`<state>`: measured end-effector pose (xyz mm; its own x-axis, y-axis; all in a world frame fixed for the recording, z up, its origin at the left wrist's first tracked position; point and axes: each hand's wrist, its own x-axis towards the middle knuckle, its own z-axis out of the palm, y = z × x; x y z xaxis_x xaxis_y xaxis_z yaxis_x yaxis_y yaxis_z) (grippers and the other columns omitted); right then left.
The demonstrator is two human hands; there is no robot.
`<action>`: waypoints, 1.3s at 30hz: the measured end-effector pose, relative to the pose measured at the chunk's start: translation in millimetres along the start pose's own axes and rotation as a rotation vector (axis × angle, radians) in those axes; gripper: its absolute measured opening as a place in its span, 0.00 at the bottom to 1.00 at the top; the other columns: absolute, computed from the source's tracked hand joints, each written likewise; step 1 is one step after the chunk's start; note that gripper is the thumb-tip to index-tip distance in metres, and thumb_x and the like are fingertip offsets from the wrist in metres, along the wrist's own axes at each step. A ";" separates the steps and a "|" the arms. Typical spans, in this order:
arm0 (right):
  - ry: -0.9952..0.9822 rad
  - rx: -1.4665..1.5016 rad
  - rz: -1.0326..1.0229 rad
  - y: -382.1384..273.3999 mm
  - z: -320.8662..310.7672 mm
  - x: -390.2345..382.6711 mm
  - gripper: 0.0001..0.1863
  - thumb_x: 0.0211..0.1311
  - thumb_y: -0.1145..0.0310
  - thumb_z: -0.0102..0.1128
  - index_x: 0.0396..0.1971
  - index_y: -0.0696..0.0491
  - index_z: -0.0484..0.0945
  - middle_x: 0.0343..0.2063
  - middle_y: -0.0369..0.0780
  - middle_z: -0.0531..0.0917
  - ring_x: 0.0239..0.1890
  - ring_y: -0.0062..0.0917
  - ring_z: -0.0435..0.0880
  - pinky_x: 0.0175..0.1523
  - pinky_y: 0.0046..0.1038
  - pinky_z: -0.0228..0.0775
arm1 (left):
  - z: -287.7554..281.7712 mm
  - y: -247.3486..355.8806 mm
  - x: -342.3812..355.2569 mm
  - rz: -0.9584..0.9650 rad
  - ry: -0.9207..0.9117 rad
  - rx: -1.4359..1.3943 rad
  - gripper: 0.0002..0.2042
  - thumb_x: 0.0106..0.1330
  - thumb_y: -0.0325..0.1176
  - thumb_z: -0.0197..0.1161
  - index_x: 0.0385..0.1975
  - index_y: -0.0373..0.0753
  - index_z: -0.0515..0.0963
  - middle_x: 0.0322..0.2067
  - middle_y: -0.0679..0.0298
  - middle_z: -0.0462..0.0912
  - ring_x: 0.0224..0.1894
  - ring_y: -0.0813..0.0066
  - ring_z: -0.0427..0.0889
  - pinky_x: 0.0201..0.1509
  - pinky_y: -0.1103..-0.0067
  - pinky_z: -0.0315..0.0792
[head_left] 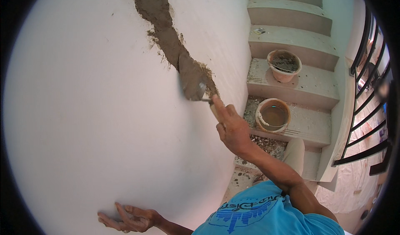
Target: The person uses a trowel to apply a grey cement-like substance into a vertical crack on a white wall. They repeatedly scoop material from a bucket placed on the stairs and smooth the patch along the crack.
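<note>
My right hand is closed around the pale handle of a trowel, index finger stretched along it toward the blade. The blade lies against the lower end of a strip of wet grey-brown mortar, which runs down the white wall from the top. Rough, ragged edges border the strip. Low on the left, my left hand is open with its fingers apart and holds nothing; it is at the wall, but whether it touches the surface I cannot tell.
Stairs rise on the right. A bucket of grey mortar stands on one step, a bucket of murky water on the step below. Debris litters the lower steps. A black railing bounds the far right, with plastic sheeting beyond.
</note>
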<state>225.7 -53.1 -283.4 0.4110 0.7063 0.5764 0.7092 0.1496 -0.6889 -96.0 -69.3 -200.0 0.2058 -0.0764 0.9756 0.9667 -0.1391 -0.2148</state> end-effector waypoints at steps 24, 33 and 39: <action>-0.123 0.010 0.079 7.3 -25.7 -27.0 0.46 0.52 0.80 0.61 0.74 0.45 0.59 0.39 0.46 0.73 0.35 0.40 0.80 0.38 0.40 0.78 | -3.0 -8.8 -0.3 0.017 -0.048 0.020 0.12 0.77 0.34 0.53 0.48 0.37 0.83 0.68 0.49 0.69 0.73 0.48 0.63 0.74 0.49 0.59; -0.134 -0.008 0.062 37.2 6.0 -47.4 0.45 0.52 0.78 0.62 0.73 0.47 0.60 0.37 0.46 0.75 0.37 0.41 0.81 0.40 0.39 0.77 | -2.6 -4.1 -1.2 -0.002 -0.060 0.046 0.12 0.78 0.33 0.53 0.48 0.36 0.82 0.67 0.47 0.68 0.73 0.46 0.63 0.74 0.48 0.59; 0.062 0.172 0.077 56.5 -12.6 -23.7 0.43 0.50 0.77 0.63 0.71 0.54 0.64 0.42 0.51 0.80 0.43 0.47 0.83 0.49 0.39 0.76 | -2.7 2.2 3.9 0.008 -0.048 0.010 0.11 0.78 0.31 0.52 0.49 0.36 0.81 0.67 0.45 0.67 0.73 0.43 0.62 0.73 0.45 0.61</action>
<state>263.2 -70.1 -330.5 0.4986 0.6771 0.5412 0.5683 0.2160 -0.7939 -93.5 -72.6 -196.8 0.2202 -0.0295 0.9750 0.9665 -0.1287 -0.2221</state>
